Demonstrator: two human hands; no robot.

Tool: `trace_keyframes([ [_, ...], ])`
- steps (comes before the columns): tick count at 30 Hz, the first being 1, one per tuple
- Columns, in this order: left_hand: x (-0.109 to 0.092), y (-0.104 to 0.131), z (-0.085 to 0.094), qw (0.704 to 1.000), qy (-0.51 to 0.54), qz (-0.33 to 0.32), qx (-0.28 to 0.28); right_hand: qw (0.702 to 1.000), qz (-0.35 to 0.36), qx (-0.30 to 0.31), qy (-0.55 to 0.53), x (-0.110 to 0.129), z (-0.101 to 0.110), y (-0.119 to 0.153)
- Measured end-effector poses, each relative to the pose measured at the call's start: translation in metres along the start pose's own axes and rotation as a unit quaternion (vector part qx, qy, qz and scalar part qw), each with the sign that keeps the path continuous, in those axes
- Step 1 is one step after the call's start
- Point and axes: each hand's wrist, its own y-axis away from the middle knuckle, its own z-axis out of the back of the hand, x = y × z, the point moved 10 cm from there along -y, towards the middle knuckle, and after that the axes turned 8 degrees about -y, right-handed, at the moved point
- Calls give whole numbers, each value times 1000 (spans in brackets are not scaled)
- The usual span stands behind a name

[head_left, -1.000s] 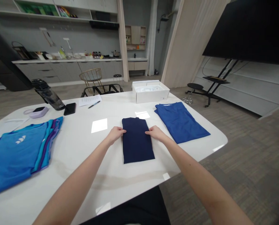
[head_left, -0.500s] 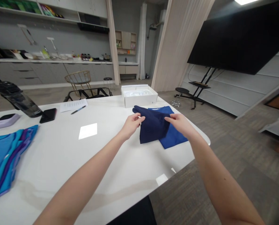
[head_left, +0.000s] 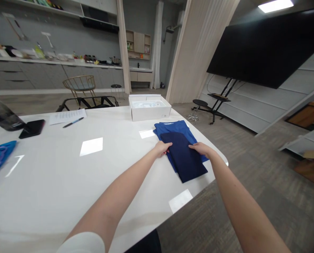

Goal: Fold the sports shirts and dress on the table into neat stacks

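A folded navy garment (head_left: 184,156) lies over a folded blue garment (head_left: 174,126) near the table's right edge; what kind of garment the navy one is, I cannot tell. My left hand (head_left: 162,149) pinches the navy cloth at its left side, thumb on top. At the right side, my right hand (head_left: 201,149) grips the same cloth between thumb and fingers. The navy piece reaches past the blue one toward the front edge. Much of the blue garment is hidden beneath it.
Behind the garments stands an open white box (head_left: 150,108). Farther left lie a pen (head_left: 73,122), a printed sheet (head_left: 67,116), a black phone (head_left: 32,129) and a dark transparent bottle (head_left: 4,114). Blue and purple clothes (head_left: 0,156) are at the left edge.
The navy garment has come down from being held up and now lies flat over the blue one, its lower end nearer me. Both hands still grip it. The view has swung right.
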Motion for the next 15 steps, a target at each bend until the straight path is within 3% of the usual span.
trace_keyframes([
  [3, -2, -20, 15, 998, -2, -6, -56, 1000, 20, 0, -6, -1, -8, -26],
  [8, -25, -38, 26, 990, -15, -78, -115, 1000, 18, -13, -12, 21, -21, -57],
  [15, -82, -46, 31, 961, -31, -210, -177, 990, 92, -57, -95, 58, 13, -73],
])
